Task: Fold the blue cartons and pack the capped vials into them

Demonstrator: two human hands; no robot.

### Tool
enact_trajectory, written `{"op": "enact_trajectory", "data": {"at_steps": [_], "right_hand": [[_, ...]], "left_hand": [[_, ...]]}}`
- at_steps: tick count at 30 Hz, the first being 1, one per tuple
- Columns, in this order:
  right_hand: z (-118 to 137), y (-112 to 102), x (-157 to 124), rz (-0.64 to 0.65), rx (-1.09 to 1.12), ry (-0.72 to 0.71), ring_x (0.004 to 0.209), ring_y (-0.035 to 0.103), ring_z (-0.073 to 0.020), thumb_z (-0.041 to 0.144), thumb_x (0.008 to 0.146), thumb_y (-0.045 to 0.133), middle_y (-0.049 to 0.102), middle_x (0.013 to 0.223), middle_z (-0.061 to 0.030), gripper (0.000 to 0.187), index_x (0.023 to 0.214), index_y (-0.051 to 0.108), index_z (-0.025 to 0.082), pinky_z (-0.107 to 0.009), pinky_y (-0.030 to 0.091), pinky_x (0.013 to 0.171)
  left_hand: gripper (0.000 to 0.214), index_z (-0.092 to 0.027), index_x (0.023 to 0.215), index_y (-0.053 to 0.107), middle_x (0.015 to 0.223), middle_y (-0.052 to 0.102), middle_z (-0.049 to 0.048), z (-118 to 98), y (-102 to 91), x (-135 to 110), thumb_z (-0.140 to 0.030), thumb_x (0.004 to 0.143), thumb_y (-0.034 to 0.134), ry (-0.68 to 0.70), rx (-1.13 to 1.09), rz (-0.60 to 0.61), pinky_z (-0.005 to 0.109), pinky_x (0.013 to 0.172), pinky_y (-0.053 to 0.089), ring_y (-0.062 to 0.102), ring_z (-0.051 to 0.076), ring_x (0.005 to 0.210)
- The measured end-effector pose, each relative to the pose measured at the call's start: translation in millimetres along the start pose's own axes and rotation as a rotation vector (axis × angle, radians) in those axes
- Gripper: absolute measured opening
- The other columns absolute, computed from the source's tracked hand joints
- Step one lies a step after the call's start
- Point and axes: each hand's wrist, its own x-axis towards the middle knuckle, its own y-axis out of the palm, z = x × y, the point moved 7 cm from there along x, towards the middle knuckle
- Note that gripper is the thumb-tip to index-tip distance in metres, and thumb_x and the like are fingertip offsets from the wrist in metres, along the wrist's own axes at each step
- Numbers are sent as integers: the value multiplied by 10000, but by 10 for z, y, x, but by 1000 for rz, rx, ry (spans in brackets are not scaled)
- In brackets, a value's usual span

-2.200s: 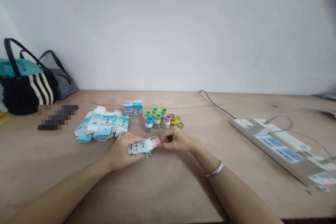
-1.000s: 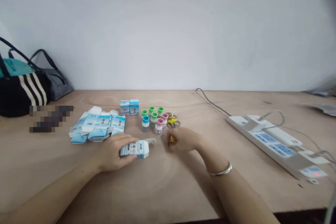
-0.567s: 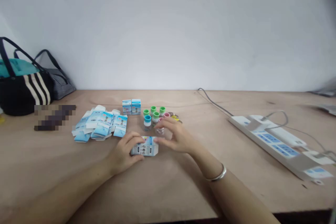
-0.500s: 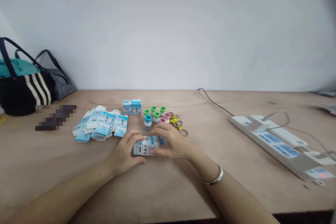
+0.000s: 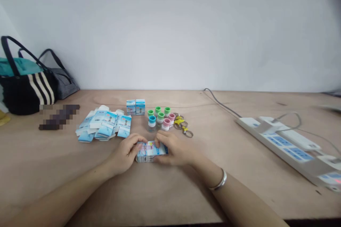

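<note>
**Small carton held between the two hands**

The small carton [image 5: 150, 149] is held lengthwise, low over or on the bench [image 5: 239, 159], directly between the hands, with a printed side turned upward; its left end is gripped by the left hand [image 5: 126, 155], whose bent fingers are laid on the top; its right end is clasped by the right hand [image 5: 176, 149], with the thumb placed along the near side and the fingers curled over the far edge; both hands are set narrow around the carton; whether its underside is touched by any finger cannot be told.

Just beyond the carton, seven bottles [image 5: 160, 118] are clustered upright, topped in green, pink and blue; beside them, to the right, yellow-tagged rings [image 5: 179, 122] are scattered; beyond the left hand, flattened cartons [image 5: 99, 122] are heaped; behind these, two upright boxes [image 5: 135, 108] are stood side by side; well to the right, a power strip [image 5: 282, 145] is laid.
</note>
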Motion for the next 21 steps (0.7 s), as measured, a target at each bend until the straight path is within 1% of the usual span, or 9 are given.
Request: {"op": "enact_trajectory", "data": {"at_steps": [3,6,9,12,13,15,17,18,21], "right_hand": [[-6,-25,-4,14,9,-2,682,458,-124,279,689,696,515,795,-6,279,807,463,179,-237,350,613],[-86,-49,-23,24,-4,16,681,472,-129,279,658,719,529,805,-6,296,799,478,180,-239,354,602],[-203,-97,-42,-39,25,35,761,525,-163,286,646,732,574,888,-34,346,897,520,178,-265,401,654],[-250,-154,-48,-166,53,14,939,549,-214,311,709,691,583,1064,-93,454,1104,514,173,-327,434,796],[-243,-159,-47,-197,41,2,989,541,-227,318,733,671,571,1114,-110,484,1161,499,172,-348,429,839],[-209,-139,-39,-217,-11,-12,1043,526,-242,314,764,637,553,1161,-133,499,1216,486,168,-371,418,882],[-163,-79,-26,-175,-71,-17,1026,534,-243,289,770,616,561,1138,-138,472,1211,506,163,-370,427,867],[-140,-41,-20,-139,-100,-20,1003,543,-241,277,764,613,572,1110,-134,459,1200,522,162,-366,432,849],[-85,68,-21,-8,-164,-35,929,564,-238,305,734,635,596,1030,-116,444,1151,571,168,-363,437,806]], "left_hand": [[244,-219,1060,566,1032,611,41,-10,24,-21,-213,914,370,-4,-24,15,326,860,469,578,182,972],[268,-213,1095,539,1057,614,48,5,36,-43,-209,927,329,-3,-36,13,323,860,479,580,181,990],[296,-211,1140,517,1082,611,63,-33,-36,-43,-206,935,304,46,42,-58,341,902,474,579,182,1021],[334,-216,1238,472,1215,563,87,-160,-144,-36,-243,916,388,148,212,-151,393,1006,418,516,215,1161],[378,-218,1272,450,1264,536,94,-208,-151,-36,-265,897,442,195,272,-150,413,1038,391,482,232,1208],[508,-217,1327,404,1326,496,104,-270,-112,-37,-291,844,542,286,382,-101,451,1079,347,433,261,1261],[581,-210,1349,381,1321,507,111,-263,-58,-40,-273,809,587,336,463,-52,479,1091,328,454,269,1245],[572,-208,1340,395,1294,532,111,-242,-36,-40,-254,804,588,344,487,-34,483,1088,335,485,263,1215],[420,-222,1217,520,1167,620,84,-186,38,-46,-190,801,565,366,503,45,462,1053,391,582,231,1088]]}}
